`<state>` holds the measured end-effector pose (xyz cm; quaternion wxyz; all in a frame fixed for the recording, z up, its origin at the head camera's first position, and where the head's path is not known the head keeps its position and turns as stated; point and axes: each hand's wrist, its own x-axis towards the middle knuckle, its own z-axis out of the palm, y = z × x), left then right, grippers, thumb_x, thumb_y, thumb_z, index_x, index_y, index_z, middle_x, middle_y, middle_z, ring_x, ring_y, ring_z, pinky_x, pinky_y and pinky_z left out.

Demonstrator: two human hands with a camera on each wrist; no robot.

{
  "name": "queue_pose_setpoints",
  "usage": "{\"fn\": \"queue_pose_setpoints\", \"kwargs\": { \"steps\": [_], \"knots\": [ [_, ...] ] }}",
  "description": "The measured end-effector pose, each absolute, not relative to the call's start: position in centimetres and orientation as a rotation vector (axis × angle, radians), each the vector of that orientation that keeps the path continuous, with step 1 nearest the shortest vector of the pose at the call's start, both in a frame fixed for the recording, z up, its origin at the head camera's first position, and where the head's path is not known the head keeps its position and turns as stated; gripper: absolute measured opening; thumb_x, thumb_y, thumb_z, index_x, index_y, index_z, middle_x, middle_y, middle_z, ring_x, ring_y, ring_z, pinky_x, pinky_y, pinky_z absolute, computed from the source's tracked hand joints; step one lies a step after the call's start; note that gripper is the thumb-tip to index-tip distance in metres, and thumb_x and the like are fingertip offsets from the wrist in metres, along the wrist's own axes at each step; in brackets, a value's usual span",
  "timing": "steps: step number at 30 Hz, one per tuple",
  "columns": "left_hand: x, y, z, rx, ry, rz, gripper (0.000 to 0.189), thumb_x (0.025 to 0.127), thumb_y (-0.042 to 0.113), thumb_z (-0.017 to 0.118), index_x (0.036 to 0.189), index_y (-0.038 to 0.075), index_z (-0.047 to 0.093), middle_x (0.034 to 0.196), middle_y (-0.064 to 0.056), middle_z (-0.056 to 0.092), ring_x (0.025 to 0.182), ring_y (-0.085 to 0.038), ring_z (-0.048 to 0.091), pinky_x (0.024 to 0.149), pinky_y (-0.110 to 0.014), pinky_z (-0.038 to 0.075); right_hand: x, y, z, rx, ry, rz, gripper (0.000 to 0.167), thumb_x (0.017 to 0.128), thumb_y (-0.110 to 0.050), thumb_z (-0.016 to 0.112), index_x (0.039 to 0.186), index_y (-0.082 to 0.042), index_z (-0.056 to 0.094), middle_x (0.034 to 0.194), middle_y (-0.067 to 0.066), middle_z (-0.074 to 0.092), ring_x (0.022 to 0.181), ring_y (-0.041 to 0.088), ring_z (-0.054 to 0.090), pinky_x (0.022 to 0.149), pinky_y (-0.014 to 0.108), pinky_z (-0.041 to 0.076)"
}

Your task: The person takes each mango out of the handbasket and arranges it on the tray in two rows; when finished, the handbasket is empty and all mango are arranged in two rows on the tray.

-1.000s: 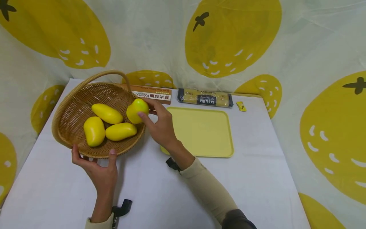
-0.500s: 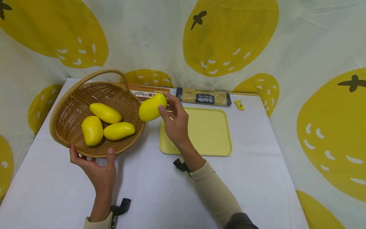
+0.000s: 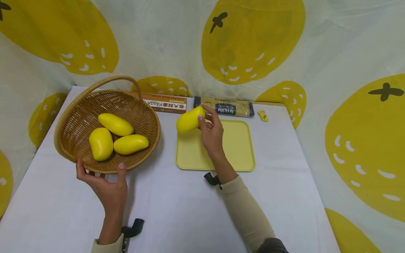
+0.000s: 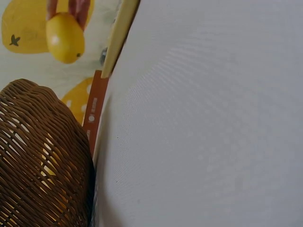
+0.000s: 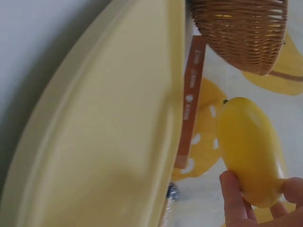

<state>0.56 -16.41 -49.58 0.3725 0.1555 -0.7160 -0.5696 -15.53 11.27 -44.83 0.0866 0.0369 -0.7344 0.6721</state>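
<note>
And across it comes: the held mango (image 3: 190, 120) has swung clear of the wicker basket (image 3: 74, 135) and now shows above the far left corner of the yellow tray (image 3: 234, 156), in the air, not touching it. One fruit out, three mangoes (image 3: 102, 144) left in the basket, left of the tray. The right-hand grip (image 3: 212, 136) is part-closed, thumb and fingertips round the mango's right end, the rest jutting leftward. Left of the tray, the left-hand grip (image 3: 109, 191) holds the basket's near rim.
</note>
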Motion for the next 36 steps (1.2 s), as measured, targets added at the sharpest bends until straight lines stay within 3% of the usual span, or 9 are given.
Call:
{"fn": "queue_pose_setpoints", "kwargs": {
  "steps": [12,19,29,32,36],
  "knots": [
    [0.7,-16.4,-49.7,0.397,-1.820,-1.487,0.102,0.085,0.010,0.077,0.166,0.013,0.014,0.173,-0.005,0.016,0.157,-0.027,0.029,0.120,-0.045,0.039,-16.9,11.7,-47.1,-0.130,-2.371,1.967,0.044,0.112,-0.018,0.053,0.154,-0.030,0.056,0.136,0.010,0.061,0.089,0.029,0.070,0.092,0.047,0.062],
    [0.6,-16.5,-49.7,0.378,-1.819,-1.493,0.101,0.086,0.012,0.077,0.165,0.013,0.014,0.173,-0.007,0.017,0.155,-0.028,0.031,0.120,-0.043,0.040,-17.2,11.8,-47.8,-0.229,-2.383,1.998,0.041,0.111,-0.014,0.052,0.152,-0.020,0.055,0.130,0.018,0.059,0.101,0.026,0.068,0.095,0.048,0.061],
    [0.5,-16.6,-49.5,0.373,-1.807,-1.498,0.102,0.084,0.009,0.077,0.165,0.011,0.015,0.173,-0.007,0.017,0.155,-0.029,0.032,0.120,-0.042,0.040,-17.7,12.4,-48.4,-0.376,-2.444,1.966,0.037,0.108,-0.012,0.059,0.145,-0.014,0.059,0.123,0.016,0.061,0.103,0.026,0.070,0.089,0.040,0.063],
    [0.5,-16.6,-49.5,0.373,-1.814,-1.494,0.102,0.085,0.009,0.077,0.165,0.012,0.014,0.173,-0.007,0.017,0.155,-0.029,0.031,0.121,-0.042,0.040,-17.7,12.4,-48.3,-0.380,-2.481,1.905,0.036,0.107,-0.013,0.062,0.143,-0.014,0.060,0.127,0.016,0.061,0.108,0.030,0.070,0.091,0.044,0.062],
    [0.6,-16.6,-49.6,0.376,-1.815,-1.496,0.102,0.085,0.010,0.077,0.165,0.012,0.014,0.173,-0.007,0.017,0.155,-0.028,0.031,0.120,-0.042,0.040,-17.5,12.4,-48.1,-0.313,-2.580,1.704,0.040,0.105,-0.018,0.065,0.144,-0.016,0.060,0.140,0.017,0.057,0.122,0.035,0.064,0.103,0.048,0.055]
  ]
}}
